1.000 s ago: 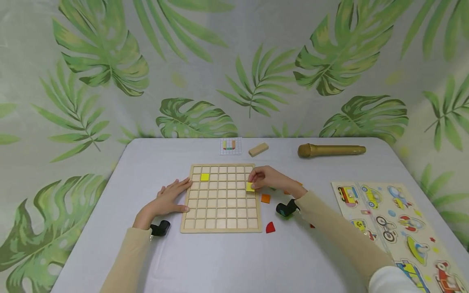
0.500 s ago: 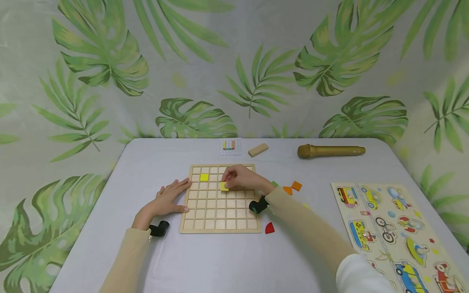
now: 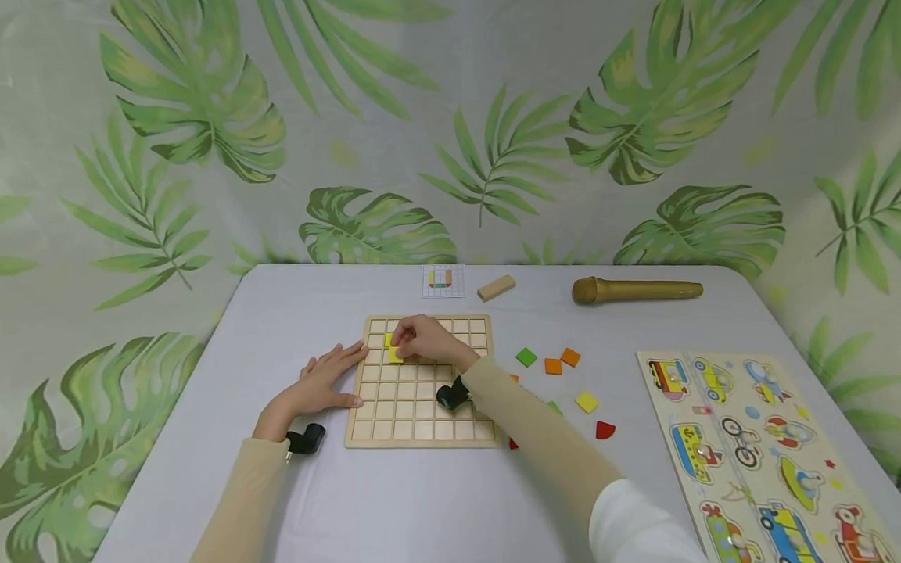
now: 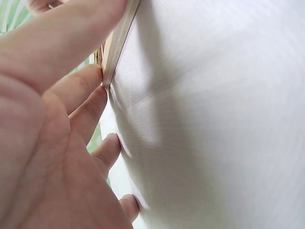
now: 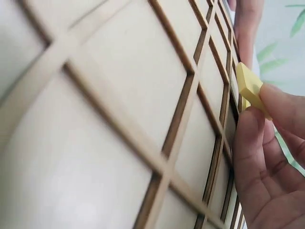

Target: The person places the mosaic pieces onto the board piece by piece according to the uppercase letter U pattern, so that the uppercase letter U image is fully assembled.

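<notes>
A wooden grid board point(image 3: 404, 410) with square compartments lies in the middle of the table. One yellow square tile point(image 3: 388, 339) sits in a cell of its second row, partly hidden by the right hand. My right hand point(image 3: 422, 339) pinches another yellow square tile point(image 3: 396, 355) between thumb and fingers, just in front of the first; in the right wrist view this tile point(image 5: 249, 87) is tilted close over the grid. My left hand point(image 3: 325, 385) lies with spread fingers at the board's left edge; in the left wrist view its fingertips touch the wooden rim point(image 4: 114, 50).
Loose tiles lie right of the board: green point(image 3: 526, 356), orange point(image 3: 553, 366), yellow point(image 3: 586, 402) and red point(image 3: 604, 430). A pattern card point(image 3: 443, 281), a wooden block point(image 3: 496, 288) and a gold microphone point(image 3: 637, 289) stand behind. A picture puzzle board point(image 3: 760, 446) lies at the right.
My right hand has carried the yellow tile leftward across the board, from its right edge to near the placed yellow tile. The left hand has stayed at the board's left edge.
</notes>
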`<state>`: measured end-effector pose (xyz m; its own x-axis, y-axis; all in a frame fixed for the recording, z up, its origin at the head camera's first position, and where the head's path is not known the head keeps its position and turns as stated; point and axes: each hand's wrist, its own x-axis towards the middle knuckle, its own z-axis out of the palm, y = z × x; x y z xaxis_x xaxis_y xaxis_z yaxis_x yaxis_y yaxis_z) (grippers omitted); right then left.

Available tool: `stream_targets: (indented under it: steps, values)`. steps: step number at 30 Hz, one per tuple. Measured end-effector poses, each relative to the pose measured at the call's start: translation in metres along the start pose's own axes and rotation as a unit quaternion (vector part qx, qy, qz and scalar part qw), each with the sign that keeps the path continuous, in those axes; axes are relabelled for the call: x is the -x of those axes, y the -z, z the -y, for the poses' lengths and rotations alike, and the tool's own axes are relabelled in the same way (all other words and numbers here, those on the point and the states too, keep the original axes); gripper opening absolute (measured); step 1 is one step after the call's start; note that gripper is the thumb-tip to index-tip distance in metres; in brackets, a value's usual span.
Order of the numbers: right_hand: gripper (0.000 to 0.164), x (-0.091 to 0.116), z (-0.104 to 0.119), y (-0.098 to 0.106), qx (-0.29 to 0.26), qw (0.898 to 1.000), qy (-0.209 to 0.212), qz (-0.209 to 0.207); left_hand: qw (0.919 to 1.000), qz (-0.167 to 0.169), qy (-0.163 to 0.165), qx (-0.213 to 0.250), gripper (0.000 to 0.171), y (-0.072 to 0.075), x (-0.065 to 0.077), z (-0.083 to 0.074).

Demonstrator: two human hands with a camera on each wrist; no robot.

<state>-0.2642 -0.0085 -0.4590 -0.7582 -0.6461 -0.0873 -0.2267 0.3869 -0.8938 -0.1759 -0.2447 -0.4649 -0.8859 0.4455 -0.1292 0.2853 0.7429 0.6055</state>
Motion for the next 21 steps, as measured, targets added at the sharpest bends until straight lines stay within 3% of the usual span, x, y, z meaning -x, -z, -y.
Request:
stream_targets:
  steps: [8,21]
  values:
    - [0.009,-0.007,0.009,-0.015,0.139,0.990,0.006,-0.033,1.0000,0.000,-0.004,0.005,0.087,0.000,0.001,-0.001]
    - [0.011,-0.004,0.009,-0.018,0.185,0.982,0.032,-0.033,1.0000,-0.004,-0.004,0.005,0.087,-0.001,0.001,0.001]
